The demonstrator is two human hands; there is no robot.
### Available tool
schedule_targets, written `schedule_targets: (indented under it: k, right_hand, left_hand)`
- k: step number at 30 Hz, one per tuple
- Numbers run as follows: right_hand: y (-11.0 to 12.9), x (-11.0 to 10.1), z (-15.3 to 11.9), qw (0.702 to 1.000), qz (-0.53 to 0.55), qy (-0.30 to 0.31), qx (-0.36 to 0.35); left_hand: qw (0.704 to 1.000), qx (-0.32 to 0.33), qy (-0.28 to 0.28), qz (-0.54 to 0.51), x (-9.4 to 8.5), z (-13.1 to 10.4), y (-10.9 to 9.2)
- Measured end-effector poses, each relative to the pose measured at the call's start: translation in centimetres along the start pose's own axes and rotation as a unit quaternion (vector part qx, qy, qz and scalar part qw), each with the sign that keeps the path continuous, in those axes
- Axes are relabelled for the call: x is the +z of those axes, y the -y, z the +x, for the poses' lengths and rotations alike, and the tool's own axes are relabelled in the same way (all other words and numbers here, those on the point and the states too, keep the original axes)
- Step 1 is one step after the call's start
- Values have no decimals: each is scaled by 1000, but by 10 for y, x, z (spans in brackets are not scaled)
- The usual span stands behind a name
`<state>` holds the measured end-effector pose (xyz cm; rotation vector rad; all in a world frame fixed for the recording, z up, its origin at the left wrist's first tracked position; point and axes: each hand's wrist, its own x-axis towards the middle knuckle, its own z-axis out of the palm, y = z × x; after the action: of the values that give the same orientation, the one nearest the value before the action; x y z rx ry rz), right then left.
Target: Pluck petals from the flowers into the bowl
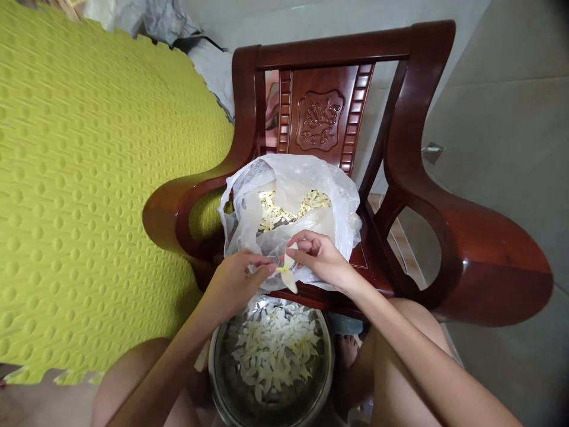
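A pale flower with a yellow centre (288,279) is held between both hands above the front edge of the chair seat. My left hand (242,276) pinches its thin stem end between thumb and fingers. The fingers of my right hand (317,258) are closed on one of its white petals. Behind the hands, an open white plastic bag (347,213) rests on the seat, with many yellowish-white pieces (271,213) inside. Below the hands stands a round metal bowl (328,373) holding a heap of white petals (278,350).
The dark red wooden chair (355,50) surrounds the bag with its backrest and curved armrests. A yellow-green textured foam mat (89,178) rises on the left. Bare knees flank the bowl. Grey plastic (211,71) lies behind the mat, and a tiled wall (511,136) is on the right.
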<state>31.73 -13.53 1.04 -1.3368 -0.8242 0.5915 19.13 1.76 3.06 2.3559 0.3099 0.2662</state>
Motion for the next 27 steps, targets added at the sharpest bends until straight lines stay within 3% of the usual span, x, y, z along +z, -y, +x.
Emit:
schedule_targets:
  k: [2,8,15,22,27]
  right_hand:
    - [2,-3,-1,1000,1,9,-12]
    - [11,-8,-9,999,-14,27,-42]
    - [13,-13,-12,999,-8,37,-38]
    - [17,-18,-12,996,7,-62,-71]
    - [19,-18,-15,995,-5,-62,-79]
  left_hand:
    - [999,-1,15,-43,1,2,2]
    - [981,-24,132,-143,4,0,-9]
    - [959,-63,142,-238,15,0,-17]
    - [927,-80,160,-329,15,2,-19]
    - [937,-83,147,-306,16,3,-17]
